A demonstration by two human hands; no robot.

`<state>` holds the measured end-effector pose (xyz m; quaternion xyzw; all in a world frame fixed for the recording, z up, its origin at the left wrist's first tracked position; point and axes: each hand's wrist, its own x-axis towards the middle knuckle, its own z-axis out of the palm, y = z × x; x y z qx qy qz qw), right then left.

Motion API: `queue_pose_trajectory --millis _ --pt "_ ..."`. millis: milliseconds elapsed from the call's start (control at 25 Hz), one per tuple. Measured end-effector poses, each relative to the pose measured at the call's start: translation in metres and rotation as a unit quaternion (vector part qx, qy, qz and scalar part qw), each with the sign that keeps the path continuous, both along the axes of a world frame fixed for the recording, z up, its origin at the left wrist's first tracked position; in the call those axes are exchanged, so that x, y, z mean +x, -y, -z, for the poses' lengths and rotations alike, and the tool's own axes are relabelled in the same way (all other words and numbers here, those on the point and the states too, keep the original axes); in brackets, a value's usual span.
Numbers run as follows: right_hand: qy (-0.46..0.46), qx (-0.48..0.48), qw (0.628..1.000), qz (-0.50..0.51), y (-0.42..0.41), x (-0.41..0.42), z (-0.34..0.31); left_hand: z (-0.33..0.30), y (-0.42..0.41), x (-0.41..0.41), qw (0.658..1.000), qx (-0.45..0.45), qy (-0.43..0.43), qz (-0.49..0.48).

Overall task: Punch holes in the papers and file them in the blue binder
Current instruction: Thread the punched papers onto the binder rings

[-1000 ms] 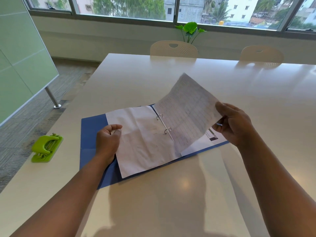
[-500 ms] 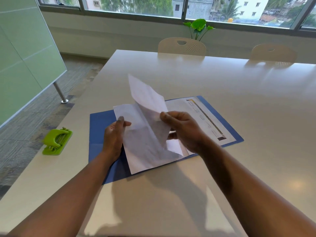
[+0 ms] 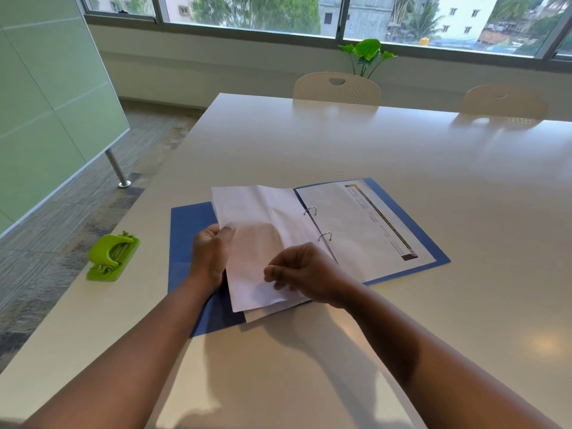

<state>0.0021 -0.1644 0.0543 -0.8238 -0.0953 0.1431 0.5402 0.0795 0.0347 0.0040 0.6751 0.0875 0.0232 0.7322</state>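
The blue binder (image 3: pixel 188 239) lies open on the table (image 3: pixel 402 156), its 2 rings (image 3: pixel 317 224) lined up along a spine running near-right to far-left. The left hand (image 3: pixel 209 258) pinches the left edge of the papers (image 3: pixel 263 239) on the binder's left half; the right hand (image 3: pixel 305 275) hovers over them, fingers loosely curled, holding nothing.

A large white table (image 3: pixel 356 156) with a glossy top carries everything here — its surface reflects the window light and two pale chair backs at the far edge. Lying directly on it, near the middle, is the blue binder (image 3: pixel 188 230), spread open and flat, its covers angled a little against the table's near edge. To the left, close to the table's left edge and well apart from the binder, sits a lime-green hole punch (image 3: pixel 113 257).
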Motion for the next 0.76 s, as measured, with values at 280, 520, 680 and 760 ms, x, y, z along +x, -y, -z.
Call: queue_pose_trajectory --millis 280,520,680,760 --pt "0.076 0.002 0.988 0.137 0.045 0.005 -0.011 0.001 0.000 0.000 0.996 -0.086 -0.006 -0.007" --pt "0.198 -0.205 0.958 -0.022 0.006 -0.016 -0.003 0.005 -0.002 0.005 0.992 -0.121 -0.023 0.005" --pt "0.333 -0.338 0.874 -0.102 -0.012 -0.021 0.010 0.004 -0.001 0.003 0.994 -0.107 -0.011 0.003" --pt "0.379 -0.353 0.849 -0.101 -0.016 -0.021 0.016 0.004 -0.002 0.002 0.995 -0.102 -0.014 0.014"
